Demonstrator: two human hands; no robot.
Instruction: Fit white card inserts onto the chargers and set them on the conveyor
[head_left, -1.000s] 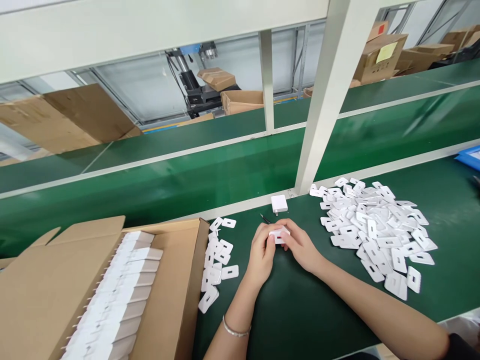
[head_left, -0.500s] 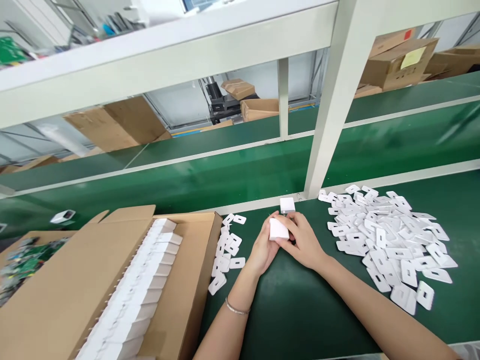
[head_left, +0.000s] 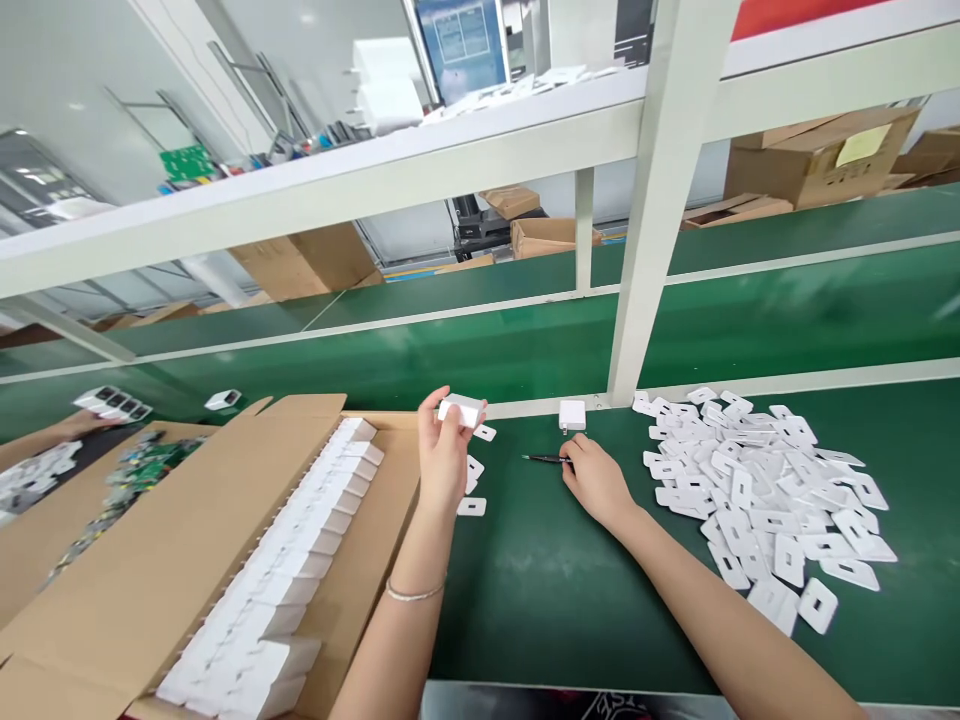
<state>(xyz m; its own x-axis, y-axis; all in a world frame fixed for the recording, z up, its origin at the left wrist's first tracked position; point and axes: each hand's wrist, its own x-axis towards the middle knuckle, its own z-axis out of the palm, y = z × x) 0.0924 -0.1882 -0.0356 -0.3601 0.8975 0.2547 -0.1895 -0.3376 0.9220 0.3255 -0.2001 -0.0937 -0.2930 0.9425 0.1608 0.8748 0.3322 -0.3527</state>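
Raised over the right edge of the cardboard box, my left hand [head_left: 442, 450] pinches a white power adapter [head_left: 461, 410] between thumb and fingers. On the green bench my right hand [head_left: 596, 480] has its fingers closed at the rear end of a thin black pointed tool [head_left: 546, 458], whose tip points left. Whether that tool is a pen or tweezers is too small to tell. Just beyond it stands another white adapter [head_left: 572, 415] with its prongs showing. A heap of white plastic covers [head_left: 765, 490] with slots lies to the right of my right hand.
The cardboard box [head_left: 397, 500] at left holds a row of white adapters [head_left: 285, 580]. A few loose covers [head_left: 472, 507] lie beside it. Circuit boards [head_left: 142, 475] and another person's hand [head_left: 86, 420] are at far left. A metal post [head_left: 645, 220] rises behind the bench.
My hands have moved apart. The left has carried the adapter left and up; the right has let go of it and come down to the black tool. The view has shifted.
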